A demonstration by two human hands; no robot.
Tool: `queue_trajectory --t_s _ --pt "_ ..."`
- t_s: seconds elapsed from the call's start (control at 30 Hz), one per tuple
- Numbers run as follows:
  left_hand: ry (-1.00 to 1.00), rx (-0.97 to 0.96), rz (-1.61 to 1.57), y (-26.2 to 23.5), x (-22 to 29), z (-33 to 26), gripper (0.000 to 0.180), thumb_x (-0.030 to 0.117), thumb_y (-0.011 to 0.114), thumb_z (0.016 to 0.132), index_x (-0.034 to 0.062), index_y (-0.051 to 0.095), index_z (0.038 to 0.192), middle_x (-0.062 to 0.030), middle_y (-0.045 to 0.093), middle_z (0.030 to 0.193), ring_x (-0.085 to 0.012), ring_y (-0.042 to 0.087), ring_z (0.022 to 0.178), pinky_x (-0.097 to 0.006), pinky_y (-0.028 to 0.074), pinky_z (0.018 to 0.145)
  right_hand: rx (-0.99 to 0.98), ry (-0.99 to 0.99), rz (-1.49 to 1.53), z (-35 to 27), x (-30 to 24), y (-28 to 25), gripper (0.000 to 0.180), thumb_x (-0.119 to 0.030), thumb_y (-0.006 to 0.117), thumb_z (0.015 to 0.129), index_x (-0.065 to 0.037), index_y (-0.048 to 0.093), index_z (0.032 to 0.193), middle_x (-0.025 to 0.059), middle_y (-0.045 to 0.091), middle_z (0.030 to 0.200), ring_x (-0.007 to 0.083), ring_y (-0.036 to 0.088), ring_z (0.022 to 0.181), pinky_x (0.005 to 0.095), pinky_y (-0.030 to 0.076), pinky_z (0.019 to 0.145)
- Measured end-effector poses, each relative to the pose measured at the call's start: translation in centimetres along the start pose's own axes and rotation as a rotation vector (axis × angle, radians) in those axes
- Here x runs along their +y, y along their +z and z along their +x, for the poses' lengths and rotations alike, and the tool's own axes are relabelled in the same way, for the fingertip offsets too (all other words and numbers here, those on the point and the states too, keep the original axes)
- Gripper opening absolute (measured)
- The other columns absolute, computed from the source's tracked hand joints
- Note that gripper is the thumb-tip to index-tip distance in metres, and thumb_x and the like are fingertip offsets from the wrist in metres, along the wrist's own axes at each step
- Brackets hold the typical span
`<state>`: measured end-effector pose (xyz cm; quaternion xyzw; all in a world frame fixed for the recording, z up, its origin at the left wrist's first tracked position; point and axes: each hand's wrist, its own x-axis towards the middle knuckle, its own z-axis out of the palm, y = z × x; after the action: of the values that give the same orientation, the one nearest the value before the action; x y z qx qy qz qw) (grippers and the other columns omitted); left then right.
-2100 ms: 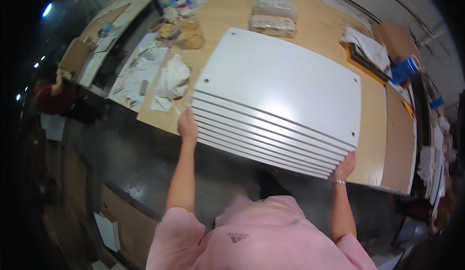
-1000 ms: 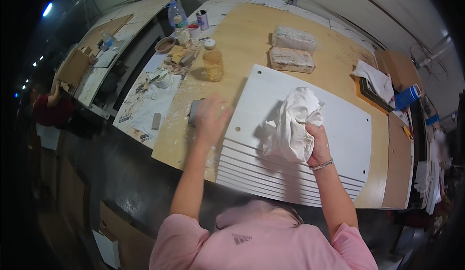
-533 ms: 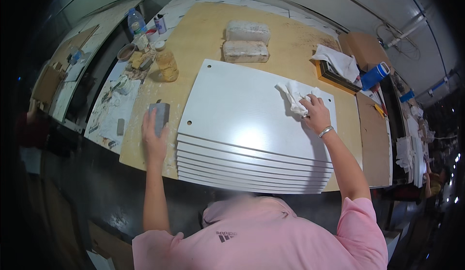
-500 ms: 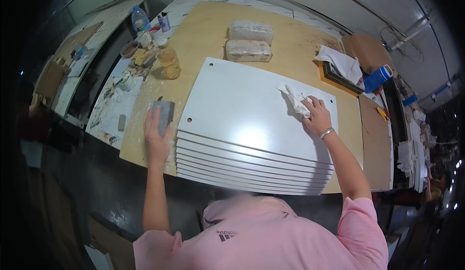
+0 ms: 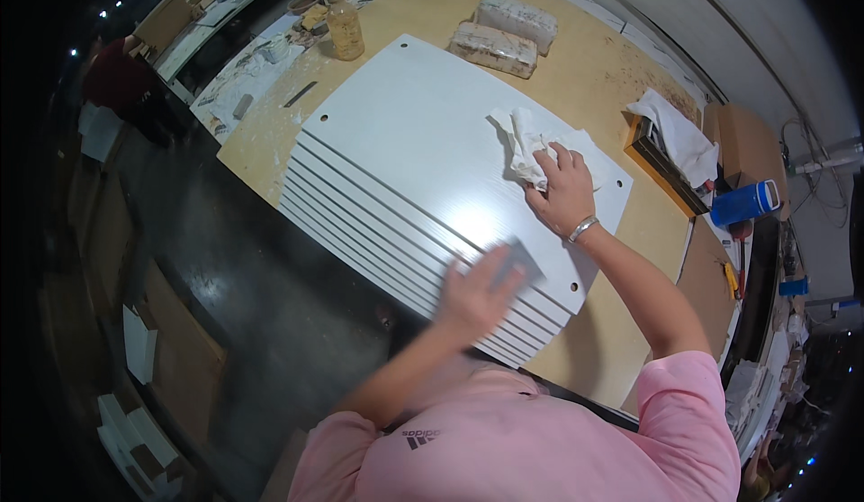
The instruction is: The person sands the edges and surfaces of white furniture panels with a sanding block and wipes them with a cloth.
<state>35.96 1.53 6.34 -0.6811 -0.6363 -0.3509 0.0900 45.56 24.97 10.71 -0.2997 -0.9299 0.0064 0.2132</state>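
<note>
A grey sanding block (image 5: 520, 259), fetched from the bench edge, is now pressed by the blurred left hand (image 5: 474, 297) onto the stacked white panels (image 5: 432, 155). At one o'clock, a white rag (image 5: 525, 146) remains bunched under the right hand (image 5: 564, 194).

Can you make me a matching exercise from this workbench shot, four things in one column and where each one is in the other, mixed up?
Things:
1. white cloth
2. grey block
3. amber bottle
4. blue jug

Places:
A. at the far left end of the bench, beyond the panels
B. under the right hand on the top white panel
C. lying at the right edge of the bench
D. at the left hand, on the stack's near edge

Pairs: 1-B, 2-D, 3-A, 4-C
</note>
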Motion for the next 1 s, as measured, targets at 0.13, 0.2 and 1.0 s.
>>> queue_trajectory --t_s 0.13,0.2,1.0 --pt "-0.328 0.134 0.119 -1.7 -6.7 2.1 0.061 0.013 0.071 0.080 0.0034 0.053 0.137 -0.0270 0.045 0.144 -0.0426 0.046 0.132 -0.066 0.029 0.105 -0.027 0.012 0.010 -0.1 0.8 -0.1 0.052 -0.030 0.067 0.073 -0.011 0.060 0.121 0.0202 0.053 0.131 0.0397 0.050 0.112 0.0485 0.042 0.095" --pt "-0.362 0.189 0.145 -1.3 -6.2 2.2 0.065 0.012 0.070 0.080 0.0030 0.049 0.141 -0.0283 0.043 0.145 -0.0440 0.044 0.132 -0.064 0.029 0.106 -0.042 0.014 0.019 -0.2 0.9 0.1 0.053 -0.031 0.066 0.073 -0.011 0.060 0.122 0.0201 0.053 0.132 0.0396 0.049 0.113 0.0490 0.042 0.095" --pt "-0.746 0.346 0.283 -12.0 -33.2 1.5 0.061 0.021 0.071 0.086 0.0047 0.051 0.141 -0.0288 0.040 0.148 -0.0456 0.046 0.130 -0.053 0.036 0.109 -0.062 0.040 0.044 1.0 -0.9 -0.1 0.054 -0.025 0.065 0.069 -0.009 0.061 0.121 0.0202 0.053 0.132 0.0405 0.049 0.114 0.0490 0.042 0.098"
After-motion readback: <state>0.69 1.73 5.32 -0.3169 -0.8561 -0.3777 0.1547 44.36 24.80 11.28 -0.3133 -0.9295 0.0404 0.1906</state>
